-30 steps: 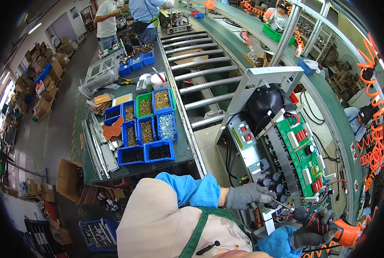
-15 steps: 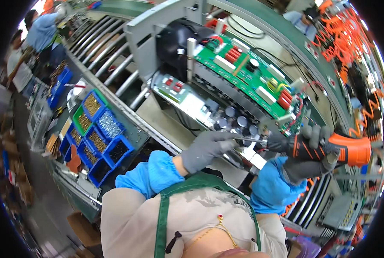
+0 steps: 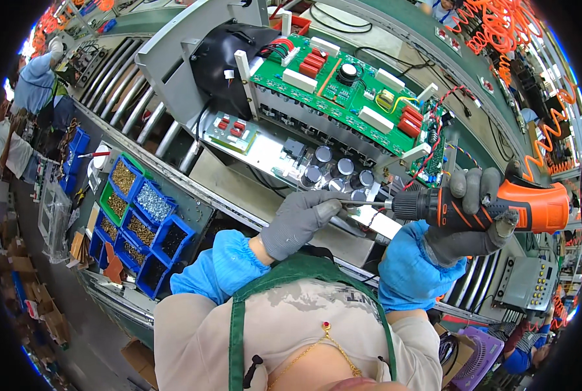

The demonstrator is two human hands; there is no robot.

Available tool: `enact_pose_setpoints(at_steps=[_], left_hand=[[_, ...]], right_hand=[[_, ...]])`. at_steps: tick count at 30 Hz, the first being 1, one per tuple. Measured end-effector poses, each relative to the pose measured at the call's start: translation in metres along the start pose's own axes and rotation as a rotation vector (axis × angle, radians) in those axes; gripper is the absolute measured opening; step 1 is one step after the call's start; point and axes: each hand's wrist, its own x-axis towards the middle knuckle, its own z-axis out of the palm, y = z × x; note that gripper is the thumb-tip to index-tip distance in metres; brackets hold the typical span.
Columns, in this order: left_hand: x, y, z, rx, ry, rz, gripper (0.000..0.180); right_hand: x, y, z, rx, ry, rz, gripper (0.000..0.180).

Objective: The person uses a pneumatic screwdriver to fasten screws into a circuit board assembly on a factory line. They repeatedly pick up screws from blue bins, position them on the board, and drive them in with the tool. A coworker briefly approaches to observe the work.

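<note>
My right hand, in a grey glove, is wrapped round an orange and black electric screwdriver lying level, its long bit pointing left. Thumb and fingers of my gloved left hand pinch the bit's far end; whether a screw sits there is hidden. Both hands are over the near edge of an open metal chassis. Inside it are a green circuit board with red and white parts, several round capacitors and a black round part against the upright plate.
To the left, blue and green bins hold brass and silver screws and dark small parts. A roller conveyor runs under the chassis. Orange coiled hoses hang at the far right; a grey control box stands beyond my right arm.
The view has shifted, so the chassis sits further left and a little higher in the picture. Both hands keep the same hold on the screwdriver and its bit.
</note>
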Motion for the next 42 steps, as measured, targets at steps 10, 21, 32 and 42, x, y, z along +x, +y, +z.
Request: enact_pose_setpoints(at_steps=[10, 21, 32, 42], left_hand=[[-0.004, 0.020, 0.005, 0.295, -0.042, 0.035, 0.044], [-0.006, 0.024, -0.026, 0.720, 0.440, 0.165, 0.054], [0.027, 0.014, -0.025, 1.068, 0.389, 0.231, 0.043], [0.029, 0.010, -0.025, 1.078, 0.373, 0.227, 0.040]], right_hand=[[0.000, 0.000, -0.005, -0.179, 0.034, 0.107, 0.038], [0.004, -0.022, -0.021, -0.256, 0.031, 0.042, 0.035], [-0.014, 0.002, -0.033, -0.732, 0.040, -0.123, 0.058], [-0.017, 0.014, -0.016, -0.648, -0.018, -0.085, 0.064]])
